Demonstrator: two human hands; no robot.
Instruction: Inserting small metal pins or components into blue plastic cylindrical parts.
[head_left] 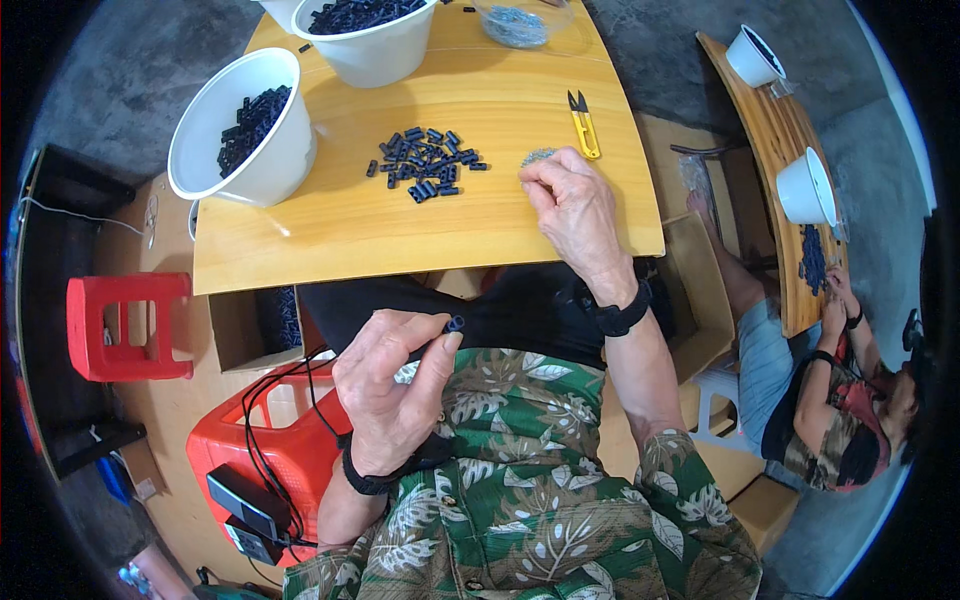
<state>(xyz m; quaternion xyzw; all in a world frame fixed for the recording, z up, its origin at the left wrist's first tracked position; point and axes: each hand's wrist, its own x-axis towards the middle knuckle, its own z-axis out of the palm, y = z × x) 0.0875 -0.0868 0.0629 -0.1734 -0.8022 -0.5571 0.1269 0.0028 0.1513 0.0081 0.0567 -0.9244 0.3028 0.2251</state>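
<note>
Between thumb and index finger, my left hand (pixel 395 380) pinches a small black plastic piece (pixel 455 323), held above my lap near the table's front edge. My right hand (pixel 578 212) is over the table's right part, its fingertips pressed together beside a little heap of small shiny metal parts (pixel 538 156). Whether anything sits in that pinch is hidden. A loose pile of similar black pieces (pixel 425 160) lies on the wooden table (pixel 330 240), left of my right hand. Yellow-handled thread snips (pixel 584 128) lie just beyond that hand, blades pointing away.
White tubs (pixel 290 150) of black pieces stand at the table's left and back. A clear bowl (pixel 515 25) of metal parts is at the far edge. Red stools (pixel 130 330) and cardboard boxes (pixel 700 300) are on the floor. Another person (pixel 820 400) works at a bench on the right.
</note>
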